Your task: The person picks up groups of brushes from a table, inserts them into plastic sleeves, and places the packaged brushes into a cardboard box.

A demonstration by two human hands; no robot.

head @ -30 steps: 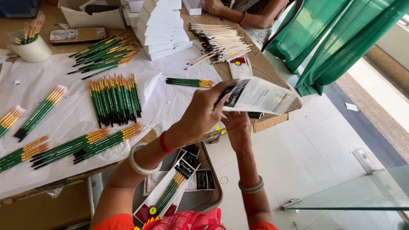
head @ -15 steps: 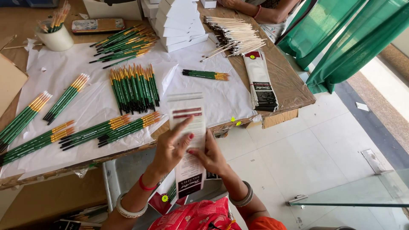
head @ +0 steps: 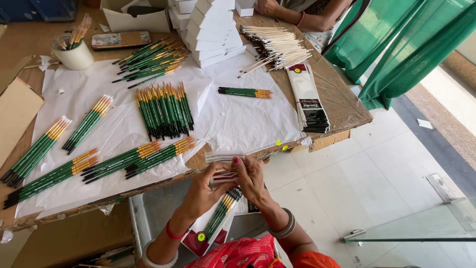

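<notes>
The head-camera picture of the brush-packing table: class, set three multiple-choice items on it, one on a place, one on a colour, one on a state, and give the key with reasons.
1. Where does the cup of brushes stand?
A. Far left of the table
B. On the floor tiles
C. On the stack of white boxes

2. What colour are the handles of the brushes laid out on the white paper?
A. Blue
B. Green
C. Red

3. What are the left hand and right hand doing?
A. Resting flat on the table
B. Hanging free, holding nothing
C. Both holding one flat clear packet at the table's edge

Key:
1 A, the cup sits by the table's far left side.
2 B, the handles are green with gold bands.
3 C, the fingers of both hands pinch the packet.
</notes>
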